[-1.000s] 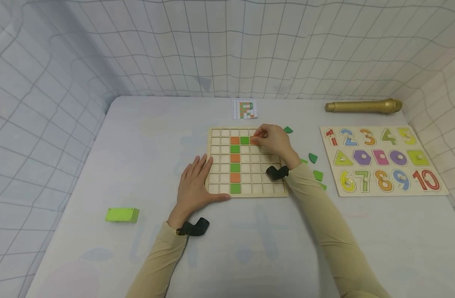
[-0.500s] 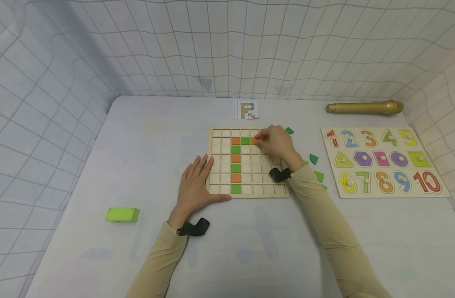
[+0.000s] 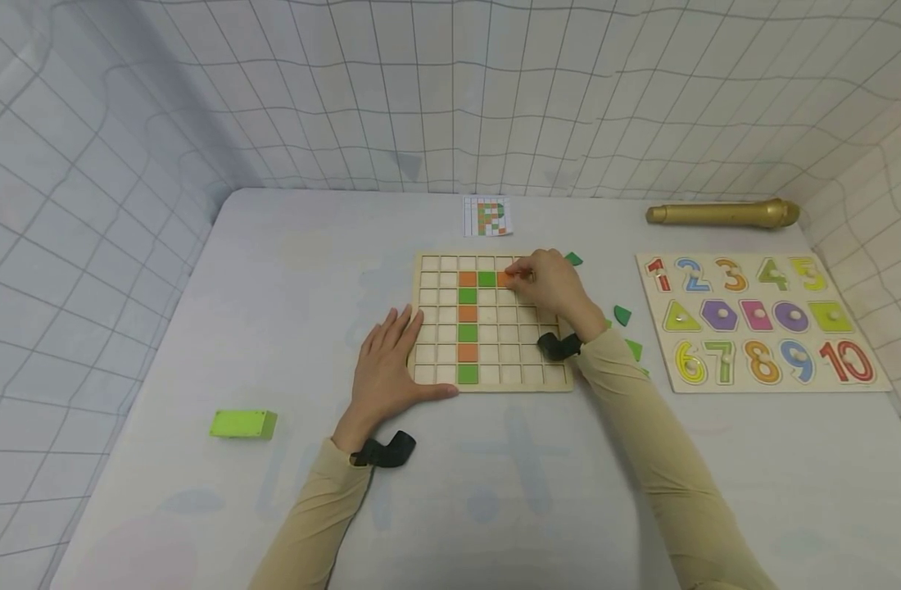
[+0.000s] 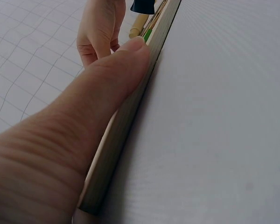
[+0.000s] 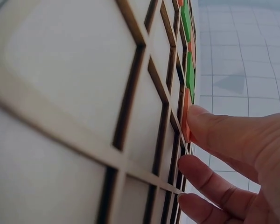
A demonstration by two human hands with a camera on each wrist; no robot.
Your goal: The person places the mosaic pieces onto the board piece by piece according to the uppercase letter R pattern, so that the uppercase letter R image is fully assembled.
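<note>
A wooden grid board (image 3: 489, 334) lies flat on the table. A column of alternating green and orange square tiles (image 3: 468, 314) fills one line of its cells, with a green tile (image 3: 487, 279) to the right of the top one. My right hand (image 3: 557, 284) pinches an orange tile (image 5: 185, 115) at the cell right of that green one; in the right wrist view the thumb lies against the tile, which sits at the grid. My left hand (image 3: 382, 369) rests at the board's near left corner, fingers spread along the left side and thumb on the front edge.
Several loose green pieces (image 3: 622, 315) lie right of the board, some partly behind the right forearm. A number and shape puzzle (image 3: 731, 352) and a gold microphone (image 3: 723, 214) are farther right. Behind the board lies a pattern card (image 3: 486, 216); a green block (image 3: 242, 424) stands at left.
The right hand has shifted very slightly right, and the orange tile between its fingers now shows more squarely in line with the green tile. The left hand stays in place.
</note>
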